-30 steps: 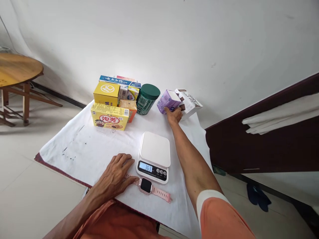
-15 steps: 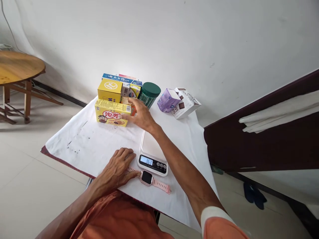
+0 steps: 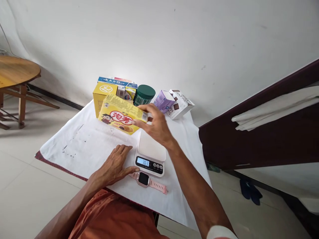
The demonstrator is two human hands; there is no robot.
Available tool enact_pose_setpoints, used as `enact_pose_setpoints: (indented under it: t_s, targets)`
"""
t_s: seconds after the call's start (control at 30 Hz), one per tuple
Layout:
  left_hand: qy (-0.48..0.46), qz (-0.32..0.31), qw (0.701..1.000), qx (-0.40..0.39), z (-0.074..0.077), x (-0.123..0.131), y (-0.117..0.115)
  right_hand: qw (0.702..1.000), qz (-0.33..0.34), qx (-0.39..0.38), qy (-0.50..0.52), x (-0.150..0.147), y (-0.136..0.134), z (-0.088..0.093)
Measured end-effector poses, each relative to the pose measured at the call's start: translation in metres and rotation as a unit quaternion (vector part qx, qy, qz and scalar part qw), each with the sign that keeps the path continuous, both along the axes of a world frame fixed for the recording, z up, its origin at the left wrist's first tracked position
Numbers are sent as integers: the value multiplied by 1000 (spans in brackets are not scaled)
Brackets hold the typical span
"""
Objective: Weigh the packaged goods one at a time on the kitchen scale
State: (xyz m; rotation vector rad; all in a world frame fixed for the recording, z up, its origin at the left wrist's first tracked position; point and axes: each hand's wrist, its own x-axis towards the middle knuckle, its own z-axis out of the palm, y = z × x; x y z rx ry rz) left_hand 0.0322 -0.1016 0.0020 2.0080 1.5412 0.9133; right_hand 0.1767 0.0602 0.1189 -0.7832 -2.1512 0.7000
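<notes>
My right hand (image 3: pixel 156 125) grips one end of a long yellow snack box (image 3: pixel 121 114) with red characters and holds it tilted in the air, just behind the white kitchen scale (image 3: pixel 151 155). The scale's display shows 363 and its platform is bare. My left hand (image 3: pixel 113 166) lies flat on the white cloth, fingers spread, beside the scale and touching the strap of a pink smartwatch (image 3: pixel 147 180) that lies at the near edge.
At the back of the cloth-covered table (image 3: pixel 82 139) stand a yellow box (image 3: pixel 101 93), a blue box (image 3: pixel 113 81), small cartons, a green-lidded jar (image 3: pixel 144 95), a purple pack (image 3: pixel 164 101) and a white chocolate box (image 3: pixel 179 103). A round wooden table (image 3: pixel 16 71) stands left, dark furniture right.
My right hand left the purple pack, crossed to the yellow snack box, gripped it and lifted it toward the scale. My left hand stayed by the watch.
</notes>
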Motion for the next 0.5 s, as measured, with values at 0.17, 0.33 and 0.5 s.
enact_pose_setpoints:
  t_s: [0.17, 0.33, 0.5]
  targets:
    - [33, -8, 999, -16, -8, 11, 6, 996, -80, -31, -37, 82, -22, 28]
    - [64, -19, 997, -30, -4, 18, 10, 984, -140, -19, -106, 134, -34, 11]
    - [84, -11, 996, -35, 4, 27, 14, 981, -147, -34, -119, 148, -39, -8]
